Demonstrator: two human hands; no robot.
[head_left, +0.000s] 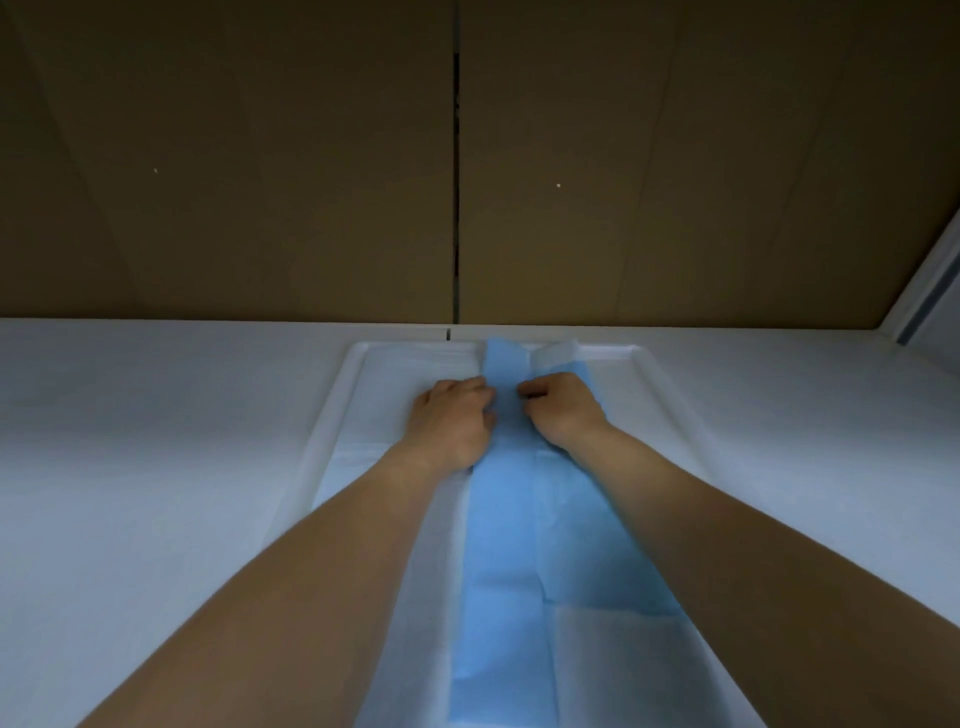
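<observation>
On the white desk (156, 415), a shallow white tray (332, 415) lies lengthwise, running away from the person toward a brown cardboard wall (234, 182). Down the middle of the tray lies a blue sheet (509, 545), folded into a long strip, with its white backing showing on either side and toward the tray's near right end. The strip runs from the tray's far rim to the near limit of view. The left hand (454, 421) is over the far part of the tray, palm down, fingers curled onto the left edge of the blue strip. The right hand (561, 410) sits just beside it on the strip's right edge, fingers curled under and pinching the material. Both hands hold the sheet, and only a narrow band of blue separates them (the fingertips are tucked from sight, so the exact grip cannot be told). Both forearms are bare and pass over the tray's near half, one on each side of the strip. Beyond the hands, at the tray's far rim, a short length of blue lies between white folded flaps. Behind the tray, a dark vertical seam (456, 208) in the wall stands roughly in line with the tray's middle.
</observation>
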